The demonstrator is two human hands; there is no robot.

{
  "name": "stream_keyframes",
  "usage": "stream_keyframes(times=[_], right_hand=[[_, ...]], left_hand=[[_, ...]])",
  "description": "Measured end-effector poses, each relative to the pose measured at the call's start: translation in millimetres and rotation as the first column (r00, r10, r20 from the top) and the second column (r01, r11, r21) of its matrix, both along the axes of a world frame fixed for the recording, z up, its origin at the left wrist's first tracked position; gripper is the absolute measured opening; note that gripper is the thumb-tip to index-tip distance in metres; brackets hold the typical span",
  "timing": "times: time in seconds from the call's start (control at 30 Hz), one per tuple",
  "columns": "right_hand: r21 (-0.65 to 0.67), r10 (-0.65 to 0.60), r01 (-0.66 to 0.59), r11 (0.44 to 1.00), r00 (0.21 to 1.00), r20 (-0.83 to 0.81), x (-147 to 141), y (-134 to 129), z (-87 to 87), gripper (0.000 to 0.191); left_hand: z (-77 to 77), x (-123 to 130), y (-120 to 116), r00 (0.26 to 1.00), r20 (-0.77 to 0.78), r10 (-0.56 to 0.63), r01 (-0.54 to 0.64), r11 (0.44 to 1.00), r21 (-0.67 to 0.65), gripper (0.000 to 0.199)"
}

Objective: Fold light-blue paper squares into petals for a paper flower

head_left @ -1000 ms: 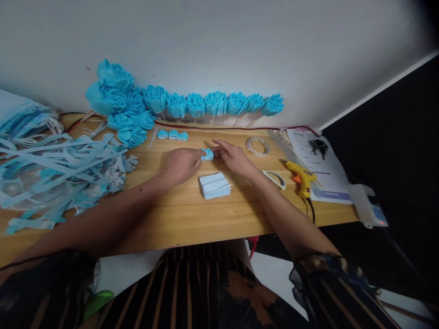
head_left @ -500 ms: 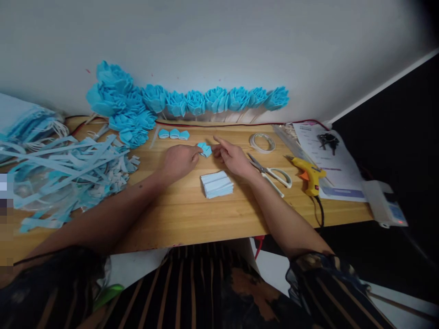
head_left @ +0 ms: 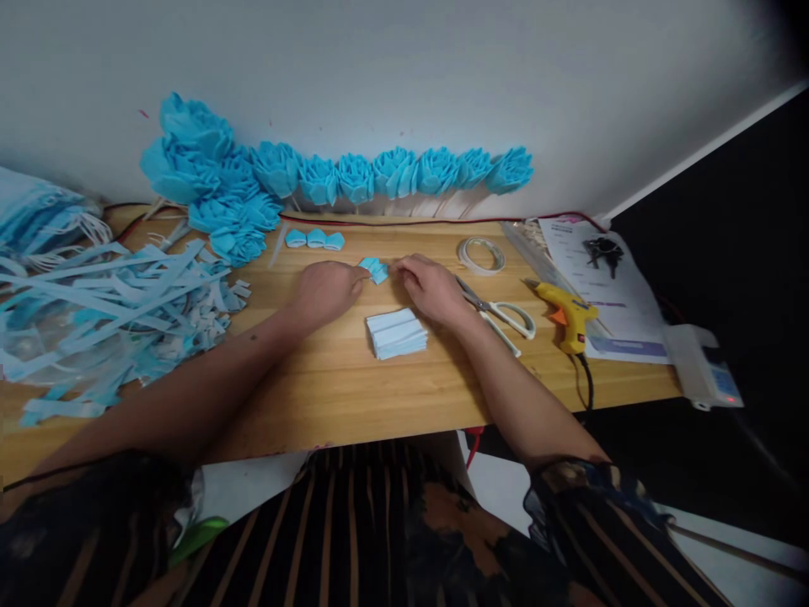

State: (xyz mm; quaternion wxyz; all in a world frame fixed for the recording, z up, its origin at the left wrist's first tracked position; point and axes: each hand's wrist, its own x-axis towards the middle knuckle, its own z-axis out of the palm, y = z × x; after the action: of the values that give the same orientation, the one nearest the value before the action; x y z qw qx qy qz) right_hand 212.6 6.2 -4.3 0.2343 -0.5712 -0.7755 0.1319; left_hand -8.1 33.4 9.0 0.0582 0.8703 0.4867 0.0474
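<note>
A small folded blue piece (head_left: 374,270) is pinched at its left edge between the fingertips of my left hand (head_left: 329,293), just above the wooden table. To the right of that piece is my right hand (head_left: 430,287), its fingers curled together; whatever its fingertips hold, if anything, is too small to make out. Below both hands lies a stack of pale blue cut pieces (head_left: 397,333). Three folded blue pieces (head_left: 315,239) sit in a row behind my left hand.
Blue fabric flowers (head_left: 395,172) line the wall. Cut strips (head_left: 139,295) are heaped at the left. At the right are a tape roll (head_left: 481,255), scissors (head_left: 499,314), a yellow glue gun (head_left: 572,317) and papers with keys (head_left: 603,253).
My right hand's thumb and fingers have drawn in from a spread pose. The blue piece stays in my left hand, turned slightly. The whole view has shifted a little.
</note>
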Motion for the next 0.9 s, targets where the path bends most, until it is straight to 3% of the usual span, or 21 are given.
stream_keyframes(times=[0.23,0.4,0.53,0.73,0.9], right_hand=[[-0.05,-0.012,0.018,0.999,0.993,0.118,-10.3,-3.8,3.7,0.034],[0.0,-0.073,0.074,0.997,0.994,-0.081,-1.2,0.0,-7.8,0.029],[0.096,-0.024,0.045,0.994,0.978,-0.208,1.0,6.8,-10.4,0.035],[0.079,0.123,-0.117,0.99,0.989,-0.081,-14.6,23.1,1.2,0.049],[0.031,0.155,-0.157,0.987,0.986,0.062,-25.0,33.4,3.9,0.056]], left_hand=[[-1.5,-1.7,2.7,0.998,0.061,0.029,-0.027,0.999,-0.03,0.044],[-6.5,-3.6,6.8,0.984,0.167,0.065,-0.054,0.996,-0.072,0.043],[-9.2,-3.6,6.3,0.985,0.161,0.057,-0.05,0.998,-0.047,0.042],[-10.2,-3.6,5.2,0.99,0.138,0.017,-0.016,1.0,-0.009,0.041],[-11.9,-4.8,6.9,0.986,0.169,-0.008,0.01,1.0,-0.011,0.041]])
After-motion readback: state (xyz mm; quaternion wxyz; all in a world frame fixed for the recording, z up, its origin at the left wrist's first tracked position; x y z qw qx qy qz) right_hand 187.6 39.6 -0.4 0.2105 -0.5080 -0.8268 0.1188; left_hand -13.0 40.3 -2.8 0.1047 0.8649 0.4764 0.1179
